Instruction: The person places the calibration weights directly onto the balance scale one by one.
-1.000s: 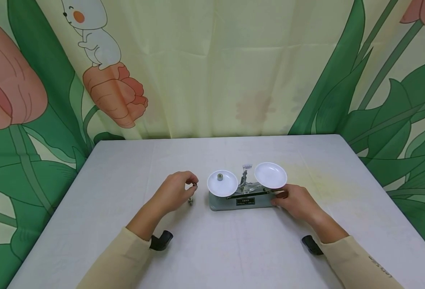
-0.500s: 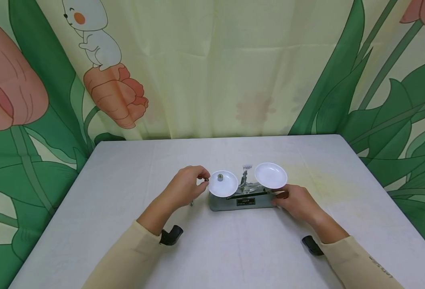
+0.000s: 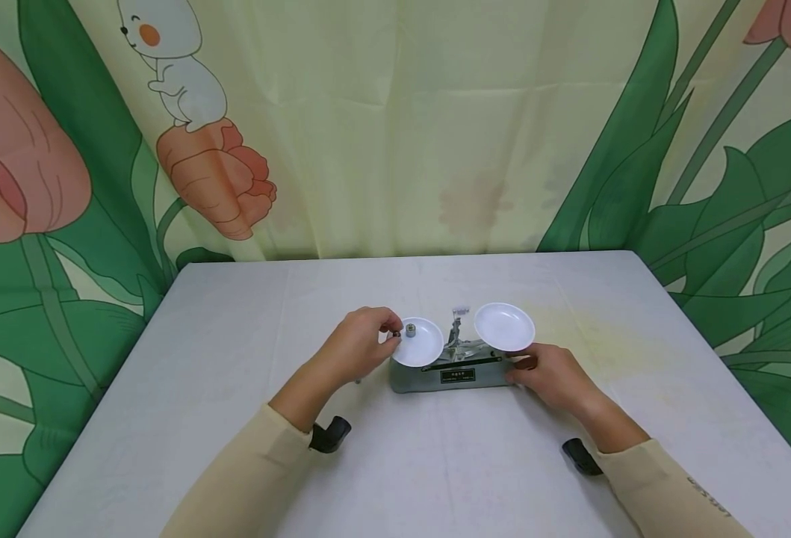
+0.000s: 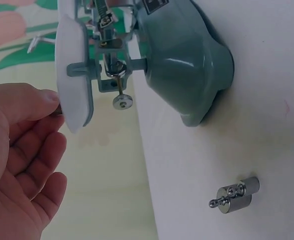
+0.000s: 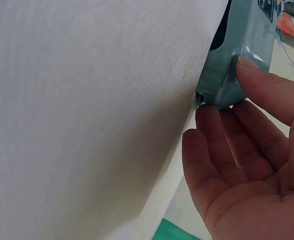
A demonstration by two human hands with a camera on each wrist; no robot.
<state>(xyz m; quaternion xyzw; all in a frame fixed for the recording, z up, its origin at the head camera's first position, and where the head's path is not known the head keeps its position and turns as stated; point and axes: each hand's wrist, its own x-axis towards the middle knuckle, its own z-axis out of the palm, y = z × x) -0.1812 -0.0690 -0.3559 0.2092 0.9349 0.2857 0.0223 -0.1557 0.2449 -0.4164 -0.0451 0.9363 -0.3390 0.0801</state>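
A grey-green balance scale (image 3: 414, 379) stands on the table, with a white left pan (image 3: 423, 353) and a white right pan (image 3: 504, 326). One small metal weight (image 3: 411, 329) sits upright on the left pan. At that pan's left edge my left hand (image 3: 360, 342) pinches another small weight (image 4: 58, 110) between thumb and fingers; most of it is hidden. My right hand (image 3: 551, 372) grips the right end of the base, its thumb (image 5: 249, 67) on the front face and its fingertips at the end. Nothing shows on the right pan.
Several metal weights (image 4: 235, 194) stand together on the white-covered table (image 3: 462, 463), left of the scale; my left hand mostly hides them from the head view. A printed curtain (image 3: 395, 149) hangs behind the table's far edge.
My left hand has moved right with the pinched weight, from beside the scale to the left pan's edge. The right hand and the scale have stayed in place.
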